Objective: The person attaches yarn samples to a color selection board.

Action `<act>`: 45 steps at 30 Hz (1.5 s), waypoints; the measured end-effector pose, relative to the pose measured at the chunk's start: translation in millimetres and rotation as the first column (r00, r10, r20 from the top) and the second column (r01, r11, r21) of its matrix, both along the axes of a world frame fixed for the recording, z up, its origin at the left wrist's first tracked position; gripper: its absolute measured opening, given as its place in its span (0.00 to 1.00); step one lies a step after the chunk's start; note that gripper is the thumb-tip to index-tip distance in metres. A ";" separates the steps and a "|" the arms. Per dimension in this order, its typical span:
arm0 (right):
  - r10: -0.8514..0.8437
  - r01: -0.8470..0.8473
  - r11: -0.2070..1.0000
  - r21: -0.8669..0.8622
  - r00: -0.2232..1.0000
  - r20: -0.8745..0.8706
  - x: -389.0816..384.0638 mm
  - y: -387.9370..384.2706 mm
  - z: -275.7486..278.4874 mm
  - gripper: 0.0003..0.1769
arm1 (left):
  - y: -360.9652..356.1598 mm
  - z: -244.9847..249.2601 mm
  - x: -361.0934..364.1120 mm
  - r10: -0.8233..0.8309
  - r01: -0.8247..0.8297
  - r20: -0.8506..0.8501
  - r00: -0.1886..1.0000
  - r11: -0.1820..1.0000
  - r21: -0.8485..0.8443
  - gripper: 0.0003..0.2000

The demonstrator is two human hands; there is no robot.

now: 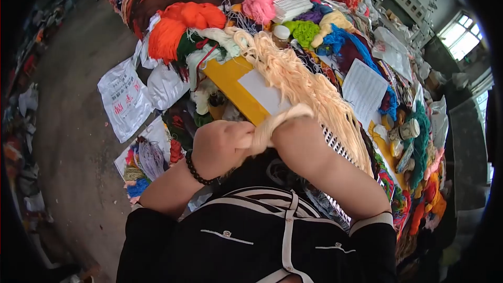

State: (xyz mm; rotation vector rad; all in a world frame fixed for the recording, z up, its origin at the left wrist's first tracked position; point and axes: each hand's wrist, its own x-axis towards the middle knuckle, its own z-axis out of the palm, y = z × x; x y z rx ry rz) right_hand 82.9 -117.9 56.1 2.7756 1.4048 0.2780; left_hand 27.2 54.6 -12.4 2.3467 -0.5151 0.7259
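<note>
A cream skein of yarn [271,126] is stretched between my two hands in front of my body. My left hand [222,144], with a dark bead bracelet at the wrist, is closed on its near left end, though slightly blurred. My right hand [297,135] is bent over at the wrist inside the skein's other end; its fingers are hidden. Just beyond them, a white sheet of paper [260,92] lies on a yellow board [226,77]. Along the right side runs a long spread of peach yarn [298,71].
Orange [181,23], pink [260,1], green and blue yarn heaps crowd the table. A lidded jar [281,34] stands among them, and another jar [404,129] lies at right. White printed bags [124,97] hang at left beside the grey floor [73,141].
</note>
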 end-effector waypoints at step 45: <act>0.147 0.745 0.666 0.019 -0.106 -0.983 -26.5 -29.1 -135.6 0.15 | 205.0 -212.3 -119.7 0.824 -0.837 -0.292 0.485 0.534 0.117 0.21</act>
